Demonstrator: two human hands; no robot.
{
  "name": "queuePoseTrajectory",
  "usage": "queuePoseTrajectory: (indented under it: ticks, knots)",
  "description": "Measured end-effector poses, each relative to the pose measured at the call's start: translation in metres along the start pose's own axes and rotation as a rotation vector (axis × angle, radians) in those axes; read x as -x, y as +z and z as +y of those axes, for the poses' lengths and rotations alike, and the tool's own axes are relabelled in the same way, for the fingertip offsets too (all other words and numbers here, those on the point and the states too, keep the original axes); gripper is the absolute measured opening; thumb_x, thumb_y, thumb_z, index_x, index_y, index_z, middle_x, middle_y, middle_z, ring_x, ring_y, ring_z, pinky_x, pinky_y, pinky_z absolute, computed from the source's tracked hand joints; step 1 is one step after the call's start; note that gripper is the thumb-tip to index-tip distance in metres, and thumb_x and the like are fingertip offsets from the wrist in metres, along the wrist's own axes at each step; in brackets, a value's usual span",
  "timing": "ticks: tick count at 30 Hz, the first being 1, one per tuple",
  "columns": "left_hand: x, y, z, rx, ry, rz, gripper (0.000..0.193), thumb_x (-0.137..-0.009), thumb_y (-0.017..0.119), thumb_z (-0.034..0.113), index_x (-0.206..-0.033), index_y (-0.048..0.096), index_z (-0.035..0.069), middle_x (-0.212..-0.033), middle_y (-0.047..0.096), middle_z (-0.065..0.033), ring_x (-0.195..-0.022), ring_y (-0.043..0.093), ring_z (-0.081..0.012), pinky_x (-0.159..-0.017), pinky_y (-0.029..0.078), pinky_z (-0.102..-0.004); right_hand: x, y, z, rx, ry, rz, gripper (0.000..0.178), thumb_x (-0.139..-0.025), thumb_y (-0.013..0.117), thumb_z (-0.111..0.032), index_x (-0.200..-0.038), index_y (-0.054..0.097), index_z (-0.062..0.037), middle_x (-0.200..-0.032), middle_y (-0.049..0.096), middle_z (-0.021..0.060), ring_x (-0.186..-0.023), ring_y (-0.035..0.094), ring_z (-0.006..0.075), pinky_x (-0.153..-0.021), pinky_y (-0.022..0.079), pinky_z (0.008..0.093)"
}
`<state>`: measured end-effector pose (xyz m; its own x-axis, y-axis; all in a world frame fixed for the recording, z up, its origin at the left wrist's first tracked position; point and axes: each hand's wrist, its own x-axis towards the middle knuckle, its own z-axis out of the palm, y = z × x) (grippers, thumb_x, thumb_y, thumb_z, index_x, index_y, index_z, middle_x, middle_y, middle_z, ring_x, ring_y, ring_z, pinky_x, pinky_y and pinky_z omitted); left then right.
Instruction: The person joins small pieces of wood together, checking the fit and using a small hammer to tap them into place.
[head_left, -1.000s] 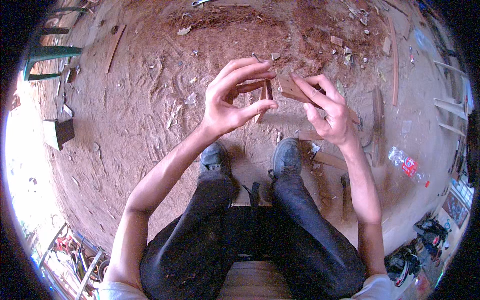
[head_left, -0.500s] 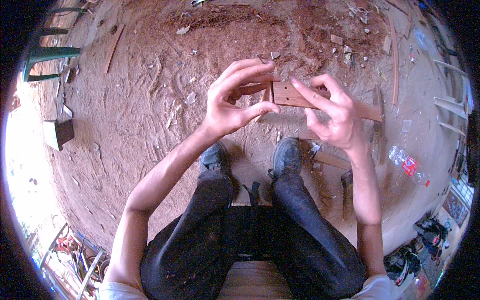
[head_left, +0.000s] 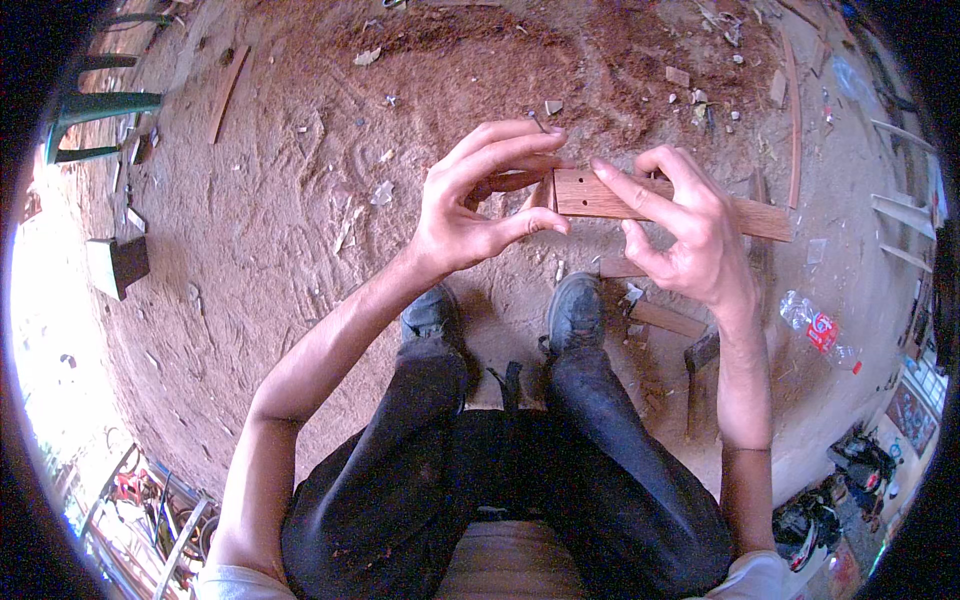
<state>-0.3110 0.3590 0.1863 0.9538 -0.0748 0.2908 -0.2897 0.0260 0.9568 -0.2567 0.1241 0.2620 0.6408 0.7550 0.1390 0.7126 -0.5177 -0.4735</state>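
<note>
A flat brown wooden piece (head_left: 572, 203) with two small dark holes near its left end is held up in front of me. My left hand (head_left: 475, 200) curls around that end, fingers along the far edge and thumb by the near edge. At the end a second wooden face meets it, mostly hidden by my left fingers. My right hand (head_left: 690, 225) pinches the piece farther right, index finger lying on its upper face and thumb at the near side. A length of wood (head_left: 765, 219) sticks out to the right behind my right hand.
Below on the dirt floor lie a hammer-like tool (head_left: 700, 360), wood offcuts (head_left: 668, 318) and a crumpled plastic bottle (head_left: 820, 328). A thin wooden strip (head_left: 230, 95) lies at far left, near green chair legs (head_left: 105, 106). My shoes (head_left: 577, 312) stand beneath my hands.
Both hands and the wooden piece have shifted slightly right. More of the wood now shows past my right hand. The grip looks the same.
</note>
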Motion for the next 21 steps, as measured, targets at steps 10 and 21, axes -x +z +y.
queuePoseTrajectory:
  ticks: [10,21]
  knots:
    - [-0.0038,-0.0044,0.0041,-0.112,0.062,-0.049,0.063,-0.068,0.087,0.015,-0.125,0.062,0.005,-0.126,0.056,-0.0109,-0.109,0.064,-0.0218,-0.091,0.058,-0.0332,-0.0024,-0.0029,0.0011,-0.018,-0.019,0.004,0.052,-0.072,0.069,-0.011,-0.123,0.067,-0.0154,-0.093,0.055,0.0123,-0.088,0.059,0.0295,-0.078,0.052,0.0403]
    - [-0.0009,0.0015,-0.0008,-0.048,0.048,-0.015,0.064,-0.067,0.087,0.018,-0.125,0.063,0.006,-0.127,0.056,-0.0114,-0.108,0.065,-0.0225,-0.09,0.059,-0.0337,0.0025,-0.0024,-0.0042,-0.038,0.036,0.005,0.052,-0.071,0.069,-0.01,-0.123,0.068,-0.0147,-0.092,0.054,0.013,-0.087,0.058,0.0296,-0.077,0.053,0.0397]
